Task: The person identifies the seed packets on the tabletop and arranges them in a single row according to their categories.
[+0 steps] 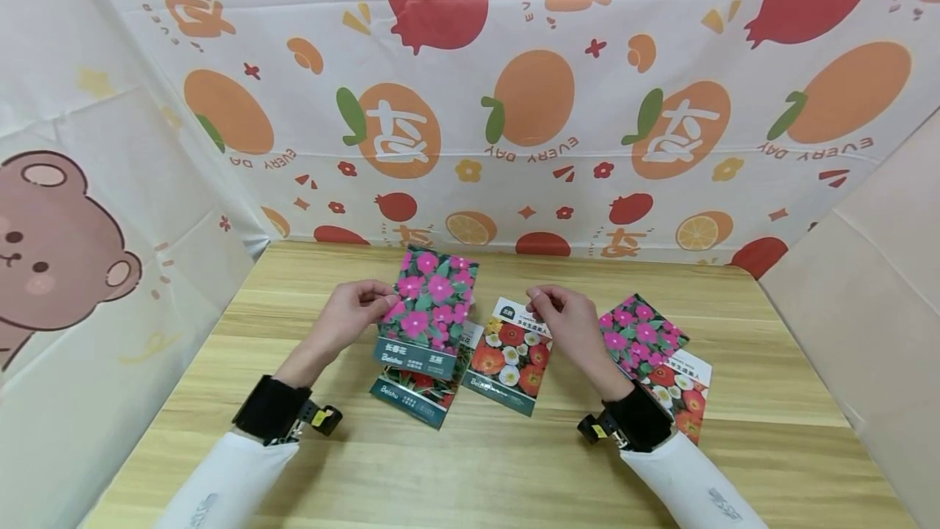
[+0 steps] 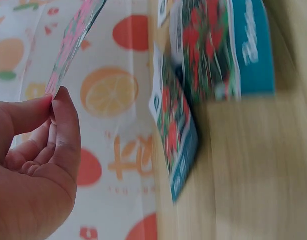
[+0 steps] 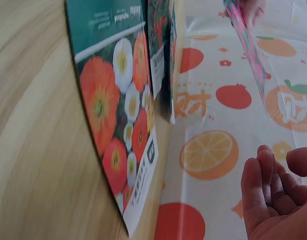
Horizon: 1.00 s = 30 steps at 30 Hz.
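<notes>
My left hand [image 1: 351,316] pinches the left edge of a seed packet with pink flowers [image 1: 433,300] between thumb and fingertips, lifted above the table. Below it, partly covered, lie packets with red flowers; the left wrist view shows one flat packet [image 2: 208,50] and another tilted one [image 2: 174,132]. My right hand [image 1: 571,329] holds nothing, its thumb apart from loosely bent fingers. It hovers over the upper right corner of a poppy seed packet [image 1: 510,357] with orange, red and white blooms.
At the right, beyond my right wrist, another pink-flower packet [image 1: 639,333] overlaps a second poppy packet [image 1: 692,398]. They lie on a wooden table [image 1: 470,480]. A fruit-printed cloth [image 1: 470,202] hangs behind the table's back edge, with pale cloth walls on both sides.
</notes>
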### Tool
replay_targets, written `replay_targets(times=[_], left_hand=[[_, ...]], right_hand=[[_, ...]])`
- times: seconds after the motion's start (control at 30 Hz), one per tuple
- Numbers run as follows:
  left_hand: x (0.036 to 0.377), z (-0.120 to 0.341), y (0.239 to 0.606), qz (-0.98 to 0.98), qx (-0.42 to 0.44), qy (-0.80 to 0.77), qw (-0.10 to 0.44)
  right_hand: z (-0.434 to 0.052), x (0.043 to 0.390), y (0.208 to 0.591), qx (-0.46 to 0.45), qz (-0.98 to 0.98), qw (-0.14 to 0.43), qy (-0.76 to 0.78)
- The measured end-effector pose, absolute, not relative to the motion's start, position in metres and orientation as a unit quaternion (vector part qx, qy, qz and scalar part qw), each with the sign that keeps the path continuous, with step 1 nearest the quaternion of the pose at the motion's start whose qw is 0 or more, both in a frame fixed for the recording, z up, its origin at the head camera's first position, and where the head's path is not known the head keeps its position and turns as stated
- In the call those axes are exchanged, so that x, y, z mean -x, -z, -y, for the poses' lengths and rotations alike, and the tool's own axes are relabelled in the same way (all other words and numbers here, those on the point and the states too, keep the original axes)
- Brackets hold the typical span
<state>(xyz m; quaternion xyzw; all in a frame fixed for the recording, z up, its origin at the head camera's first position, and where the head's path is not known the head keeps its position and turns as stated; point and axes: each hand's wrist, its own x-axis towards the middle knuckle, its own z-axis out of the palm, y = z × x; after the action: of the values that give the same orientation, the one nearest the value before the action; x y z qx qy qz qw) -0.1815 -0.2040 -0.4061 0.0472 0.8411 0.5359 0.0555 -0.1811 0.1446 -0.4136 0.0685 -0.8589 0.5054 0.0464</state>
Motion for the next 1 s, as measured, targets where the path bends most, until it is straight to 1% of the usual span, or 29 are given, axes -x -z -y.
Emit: replay_targets(times=[0.2,0.53,0.73,1.0], left_hand=[[0.179,0.243,0.406,-0.848,-0.01,-0.528,0.044],[0.176,0.302,0.42,-0.861,0.012,-0.506,0.052],[0.175,0.326,0.427,-0.874,0.036,-0.48,0.066],[0.171,0.347,0.432,-0.888,0.063,-0.446,0.09]], right_hand=[[-0.159,0.182,0.414,-0.058,0.86,0.06,-0.503],[-0.165,0.182,0.415,-0.054,0.859,0.052,-0.506],[-0.165,0.183,0.418,-0.047,0.86,0.045,-0.506],[-0.163,0.182,0.419,-0.055,0.862,0.045,-0.502]])
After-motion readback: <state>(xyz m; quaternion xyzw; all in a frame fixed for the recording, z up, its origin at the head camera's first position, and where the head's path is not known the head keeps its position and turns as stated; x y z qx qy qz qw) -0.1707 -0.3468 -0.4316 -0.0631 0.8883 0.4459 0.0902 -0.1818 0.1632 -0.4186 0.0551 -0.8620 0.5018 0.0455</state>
